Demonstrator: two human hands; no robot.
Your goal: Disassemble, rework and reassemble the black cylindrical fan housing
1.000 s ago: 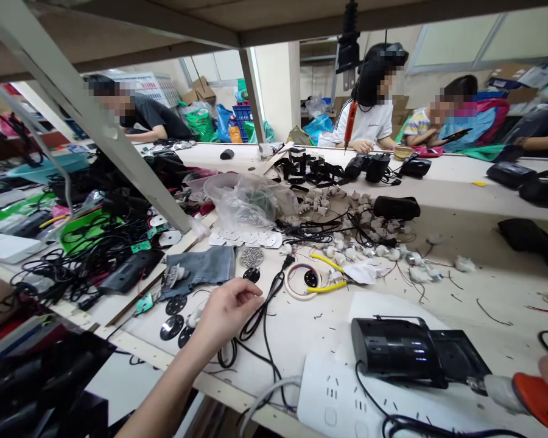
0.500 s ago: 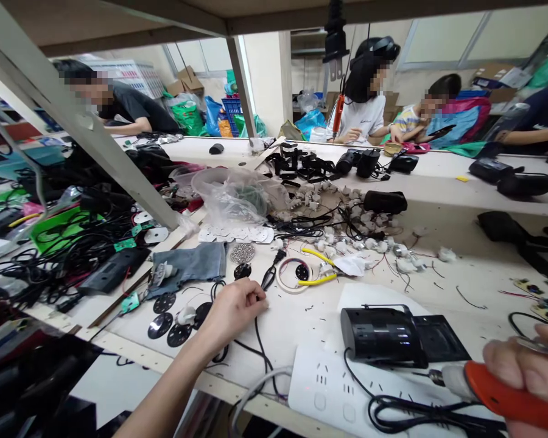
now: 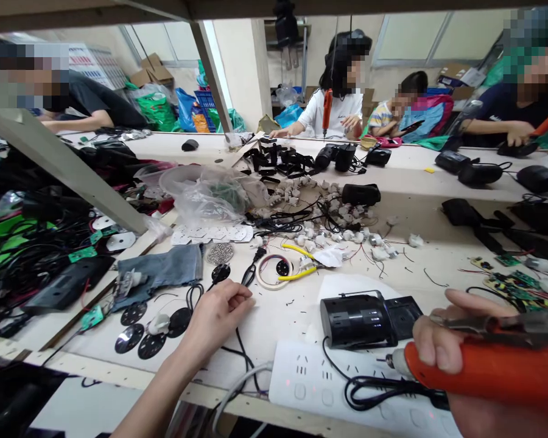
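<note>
My right hand (image 3: 456,340) is wrapped round an orange electric screwdriver (image 3: 493,365), its tip pointing left above a white power strip (image 3: 281,389). My left hand (image 3: 219,310) hovers over the bench near a black cord, fingers curled together; whether something small is between them I cannot make out. A glossy black device (image 3: 354,319) with a flat black part on its right lies behind the power strip. Left of my left hand are black perforated discs (image 3: 151,344) and a white motor (image 3: 159,323). Yellow-handled pliers (image 3: 296,275) rest by a tape roll (image 3: 261,280).
A slanting shelf post (image 3: 73,164) stands at the left, near tangled black cables (image 3: 9,261). Small white motors (image 3: 347,213), a clear plastic bag (image 3: 201,194) and circuit boards (image 3: 520,283) lie farther back. Several people are beyond the bench.
The view has turned right, so the bench items appear farther left. My right hand and the orange screwdriver now show more fully, nearer the black device. A person's hand at the back has reached out leftward.
</note>
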